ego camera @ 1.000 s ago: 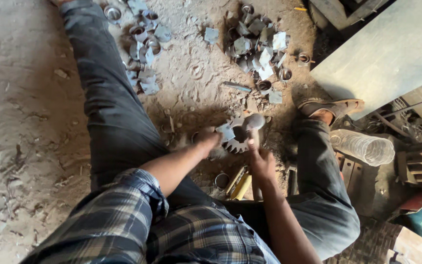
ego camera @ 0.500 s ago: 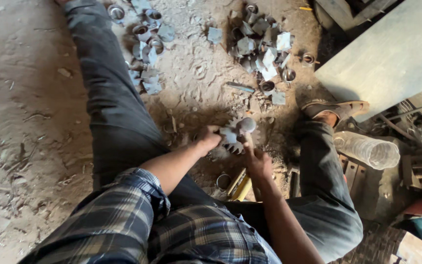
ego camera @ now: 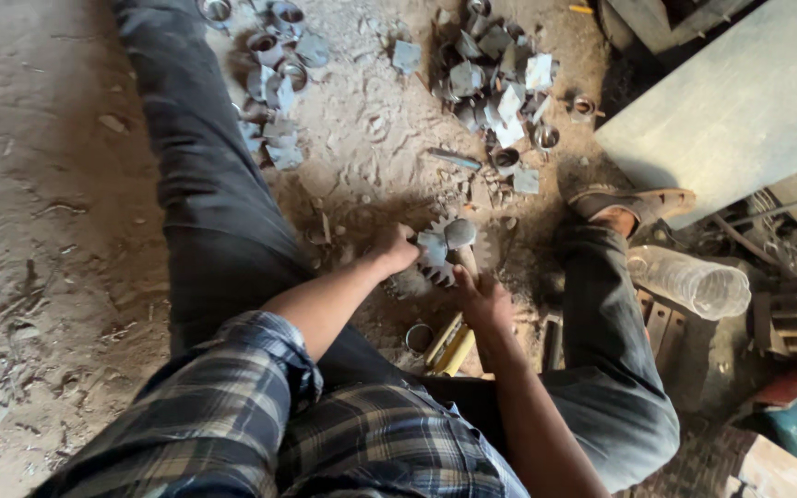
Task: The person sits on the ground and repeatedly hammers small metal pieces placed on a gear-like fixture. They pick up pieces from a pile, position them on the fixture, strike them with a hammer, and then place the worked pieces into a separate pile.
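Left hand (ego camera: 397, 249) pinching a small metal piece (ego camera: 432, 247) on the toothed gear (ego camera: 443, 263), down on the dirt floor (ego camera: 39, 184) between the legs. Right hand (ego camera: 483, 300) wrapped around a hammer (ego camera: 459, 236). Could hit fingers, being so close. Right: a see-through plastic bottle (ego camera: 689, 281), lying down, maybe empty.

A toothed metal gear wheel (ego camera: 437, 254), grey and dusty, sits on the dirt floor between the seated person's legs. A small square metal piece (ego camera: 432, 246) lies against its face, pinned there by the left hand (ego camera: 393, 249). The round steel head of a hammer (ego camera: 459, 233) rests on the gear beside that piece, its wooden handle gripped in the right hand (ego camera: 483, 297).
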